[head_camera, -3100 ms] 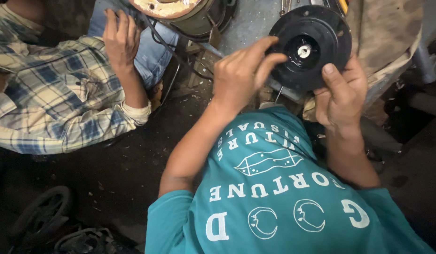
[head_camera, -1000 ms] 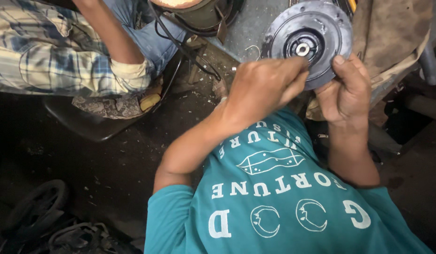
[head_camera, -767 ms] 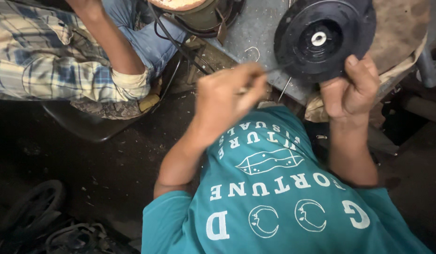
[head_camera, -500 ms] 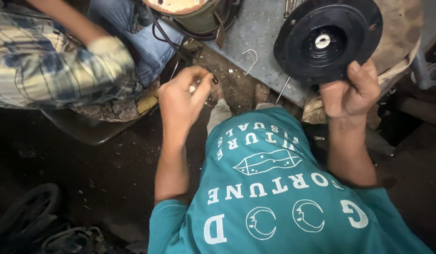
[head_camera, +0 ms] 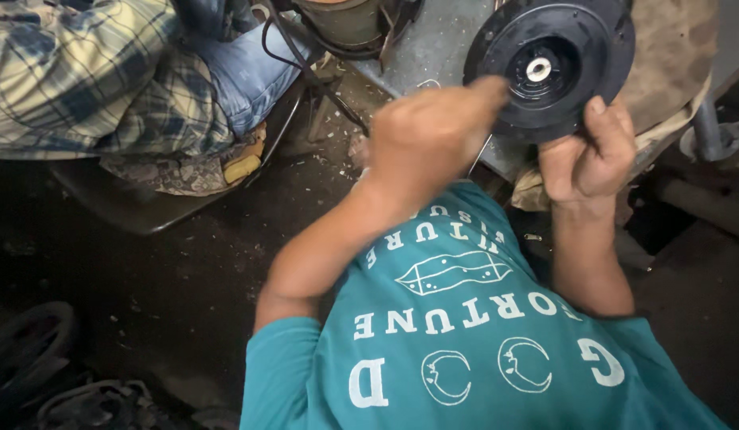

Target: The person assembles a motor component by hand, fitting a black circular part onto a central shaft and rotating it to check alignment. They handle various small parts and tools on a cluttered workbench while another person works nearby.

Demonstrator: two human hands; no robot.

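- Black round disc (head_camera: 554,68) with pale centre hub, held up on edge over grey metal bench (head_camera: 441,48).
- Right hand (head_camera: 588,155) below disc, fingers clenched on lower rim.
- Left hand (head_camera: 433,139) blurred, beside disc's left edge; finger state unclear, contact uncertain.

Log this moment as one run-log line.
right hand: grips black disc rim | left hand: blurred, at disc's left edge | seated person: upper left

The left hand (head_camera: 433,135) has swung back up to the black disc (head_camera: 552,68).
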